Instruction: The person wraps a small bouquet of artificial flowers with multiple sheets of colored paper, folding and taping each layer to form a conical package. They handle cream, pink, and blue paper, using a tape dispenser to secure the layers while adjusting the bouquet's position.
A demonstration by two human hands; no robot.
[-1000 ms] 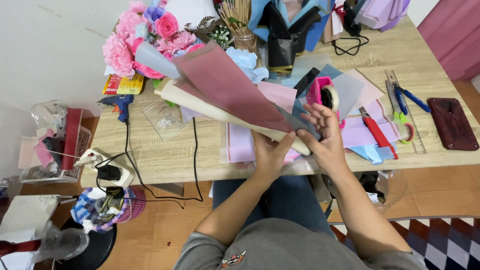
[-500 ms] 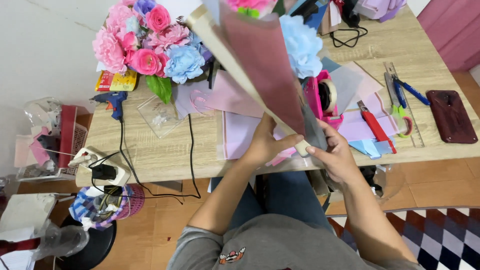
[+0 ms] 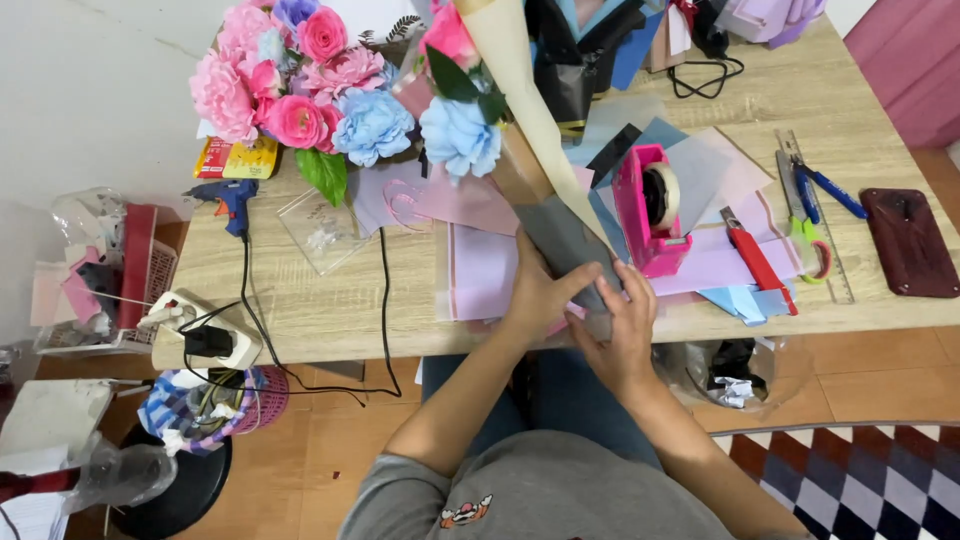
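Both hands grip the bouquet low on its paper cone, above the bench edge: left hand clasps it, right hand pinches the base. A loose grip could let the wrap unroll.

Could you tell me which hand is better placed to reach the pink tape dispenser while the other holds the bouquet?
Probably the right hand. It sits on the bouquet's wrapped stem directly below the tape dispenser, which stands on that side. The left hand grips the stem from the far side and could hold it alone.
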